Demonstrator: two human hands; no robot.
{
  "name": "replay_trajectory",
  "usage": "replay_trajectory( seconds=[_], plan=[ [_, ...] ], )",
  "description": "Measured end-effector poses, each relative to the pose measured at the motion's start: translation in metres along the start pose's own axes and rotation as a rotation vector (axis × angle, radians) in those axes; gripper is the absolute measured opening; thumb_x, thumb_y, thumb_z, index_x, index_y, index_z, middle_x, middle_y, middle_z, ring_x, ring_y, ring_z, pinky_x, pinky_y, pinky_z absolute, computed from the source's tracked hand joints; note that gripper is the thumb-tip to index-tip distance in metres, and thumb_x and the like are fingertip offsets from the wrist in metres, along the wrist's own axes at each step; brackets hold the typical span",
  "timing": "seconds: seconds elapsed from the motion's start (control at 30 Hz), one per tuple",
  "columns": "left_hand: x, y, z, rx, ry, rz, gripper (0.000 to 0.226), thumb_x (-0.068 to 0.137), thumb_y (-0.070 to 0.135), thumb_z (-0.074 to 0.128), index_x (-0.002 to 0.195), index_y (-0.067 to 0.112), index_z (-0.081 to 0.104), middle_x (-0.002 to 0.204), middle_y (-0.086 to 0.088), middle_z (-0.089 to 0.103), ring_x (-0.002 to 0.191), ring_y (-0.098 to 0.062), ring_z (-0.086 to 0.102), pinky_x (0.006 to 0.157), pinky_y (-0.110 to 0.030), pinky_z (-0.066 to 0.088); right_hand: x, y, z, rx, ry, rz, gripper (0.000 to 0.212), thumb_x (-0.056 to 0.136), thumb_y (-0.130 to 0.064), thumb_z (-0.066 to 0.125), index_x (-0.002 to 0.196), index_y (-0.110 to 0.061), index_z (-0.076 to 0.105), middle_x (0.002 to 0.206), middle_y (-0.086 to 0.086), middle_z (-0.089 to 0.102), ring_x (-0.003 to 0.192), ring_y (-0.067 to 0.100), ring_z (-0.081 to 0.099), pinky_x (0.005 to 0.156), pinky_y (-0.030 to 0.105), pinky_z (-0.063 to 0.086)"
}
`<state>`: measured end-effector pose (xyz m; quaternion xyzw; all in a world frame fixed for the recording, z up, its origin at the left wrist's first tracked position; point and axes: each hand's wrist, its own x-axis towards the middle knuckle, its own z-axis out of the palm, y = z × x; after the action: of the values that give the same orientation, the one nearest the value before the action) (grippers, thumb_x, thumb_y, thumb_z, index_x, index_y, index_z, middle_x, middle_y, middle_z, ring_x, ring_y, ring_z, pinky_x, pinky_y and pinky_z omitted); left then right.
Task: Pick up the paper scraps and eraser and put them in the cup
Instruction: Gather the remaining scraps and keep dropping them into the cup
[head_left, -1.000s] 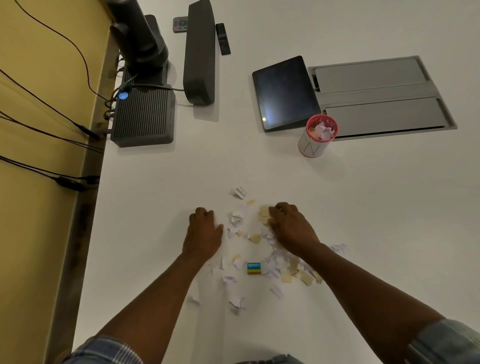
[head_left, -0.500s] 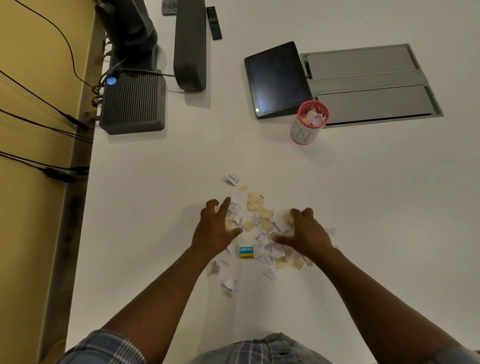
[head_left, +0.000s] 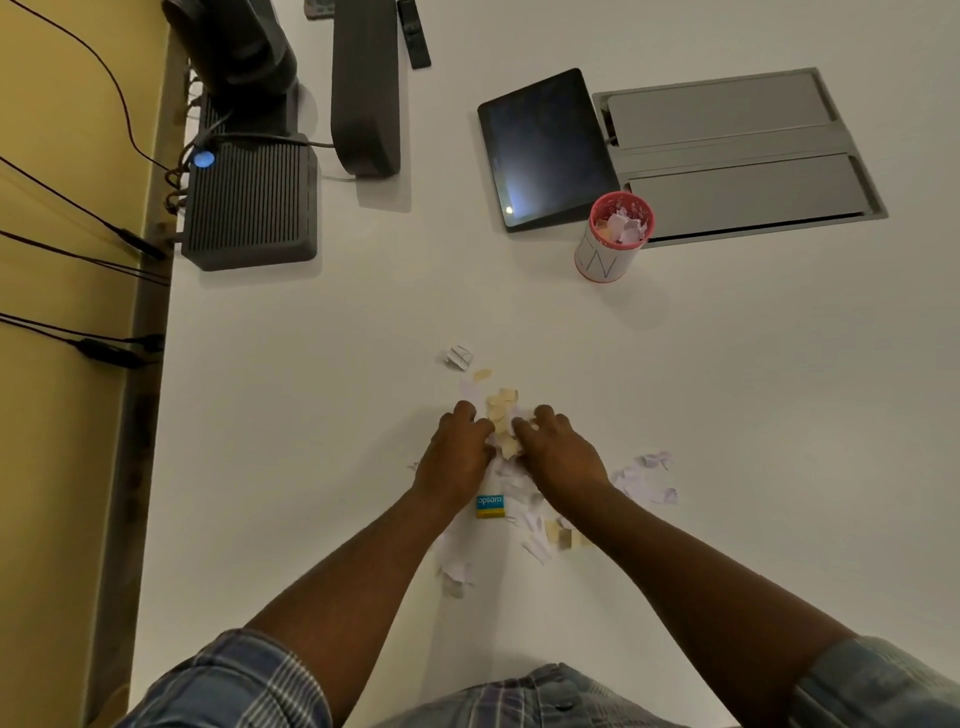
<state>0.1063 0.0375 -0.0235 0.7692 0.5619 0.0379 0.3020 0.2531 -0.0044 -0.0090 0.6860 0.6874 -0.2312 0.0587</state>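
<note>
Gathering step in hand, by the look of it: left hand (head_left: 457, 457) and right hand (head_left: 558, 454) pressed in from either side on a heap of paper scraps (head_left: 501, 415), fingers curled inward and squeezing the pile between them; yellow and white pieces bunched up in the gap and poking out above the knuckles; whether any piece is truly pinched or only hemmed in, hard to tell.

Eraser (head_left: 490, 506) flat on the white table (head_left: 311, 415), just behind the heap between the two wrists, blue label up, touched by neither hand as far as can be seen; loose scraps near the right forearm (head_left: 647, 478), more under the left forearm (head_left: 457, 571), one folded white bit (head_left: 459, 357) lying apart beyond the heap.

Cup (head_left: 613, 236) upright and well apart, ahead and to the right beside a dark tablet (head_left: 545, 148), already holding some scraps; task probably around midway.

Next move, as a judgement: tight cupping under the bunch, a level lift, a carry to the cup without shedding light pieces; then back for the stragglers and the eraser.
</note>
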Motion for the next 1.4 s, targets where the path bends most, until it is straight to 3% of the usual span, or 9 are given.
replay_trajectory(
  seconds=[0.1,0.2,0.43,0.6,0.8,0.97,1.1,1.27,1.4],
  plan=[
    [0.002,-0.002,-0.003,0.011,0.004,-0.033,0.019,0.095,0.024,0.047,0.087,0.011,0.059,0.104,-0.006,0.054,0.085,-0.013,0.046,0.067,-0.025,0.041,-0.003,-0.002,0.005,-0.068,0.024,-0.074,0.037,0.093,-0.024,0.058,0.126,-0.014,0.046,0.120,0.012,0.049,0.101,0.025,0.052,0.068,0.029,0.045],
    [0.006,-0.003,-0.007,-0.018,0.004,-0.015,0.016,0.089,0.013,0.055,0.086,0.005,0.068,0.095,-0.010,0.060,0.086,-0.022,0.057,0.072,-0.030,0.048,0.000,0.004,0.002,-0.048,0.085,-0.107,0.020,0.093,-0.016,0.055,0.112,-0.012,0.058,0.103,0.009,0.055,0.088,0.024,0.055,0.062,0.027,0.043],
    [0.017,-0.009,-0.032,-0.260,0.080,-0.160,0.005,0.073,0.006,0.074,0.076,0.002,0.072,0.083,-0.012,0.072,0.078,-0.022,0.068,0.069,-0.032,0.056,0.011,0.036,-0.030,0.452,0.228,0.121,0.028,0.076,0.004,0.060,0.093,-0.011,0.077,0.089,0.011,0.075,0.079,0.025,0.069,0.073,0.028,0.052],
    [0.030,-0.003,-0.052,-0.344,0.104,-0.210,0.014,0.073,0.014,0.079,0.082,0.007,0.072,0.085,-0.005,0.073,0.076,-0.013,0.065,0.066,-0.019,0.049,0.016,0.060,-0.067,0.703,0.232,0.228,0.015,0.075,-0.010,0.075,0.089,-0.017,0.077,0.080,0.003,0.076,0.066,0.008,0.067,0.056,0.002,0.044],
    [0.042,0.007,-0.059,-0.336,0.122,-0.198,0.015,0.073,0.017,0.078,0.084,0.008,0.073,0.086,-0.005,0.073,0.073,-0.010,0.062,0.062,-0.011,0.042,0.032,0.082,-0.108,0.832,0.365,0.249,0.012,0.073,-0.024,0.080,0.083,-0.029,0.075,0.072,-0.011,0.071,0.061,-0.007,0.061,0.057,0.005,0.043],
    [0.047,0.010,-0.058,-0.325,0.124,-0.196,0.017,0.074,0.018,0.078,0.086,0.006,0.073,0.087,-0.005,0.072,0.076,-0.014,0.064,0.066,-0.019,0.046,0.068,0.106,-0.152,0.693,0.637,0.281,0.017,0.077,-0.024,0.076,0.094,-0.022,0.076,0.088,0.002,0.076,0.077,0.008,0.067,0.081,0.026,0.054],
    [0.047,0.010,-0.056,-0.329,0.133,-0.196,0.017,0.074,0.017,0.078,0.086,0.006,0.072,0.086,-0.005,0.072,0.072,-0.010,0.062,0.062,-0.012,0.043,0.109,0.120,-0.182,0.422,0.716,0.174,0.024,0.084,-0.027,0.070,0.100,-0.009,0.074,0.093,0.010,0.075,0.080,0.021,0.070,0.077,0.032,0.056],
    [0.047,0.011,-0.058,-0.321,0.152,-0.176,0.012,0.074,0.015,0.078,0.082,0.009,0.072,0.079,0.003,0.067,0.066,-0.003,0.058,0.054,0.000,0.038,0.161,0.123,-0.195,0.050,0.422,0.193,0.035,0.081,-0.025,0.074,0.106,-0.001,0.068,0.097,0.020,0.070,0.089,0.034,0.067,0.083,0.037,0.050],
    [0.044,0.010,-0.061,-0.358,0.160,-0.155,0.008,0.074,0.010,0.077,0.080,0.010,0.073,0.075,0.012,0.064,0.066,0.001,0.060,0.057,-0.003,0.044,0.187,0.115,-0.191,0.032,0.243,0.396,0.028,0.088,-0.020,0.064,0.108,-0.001,0.061,0.104,0.017,0.061,0.095,0.033,0.062,0.078,0.036,0.046]
  ],
)
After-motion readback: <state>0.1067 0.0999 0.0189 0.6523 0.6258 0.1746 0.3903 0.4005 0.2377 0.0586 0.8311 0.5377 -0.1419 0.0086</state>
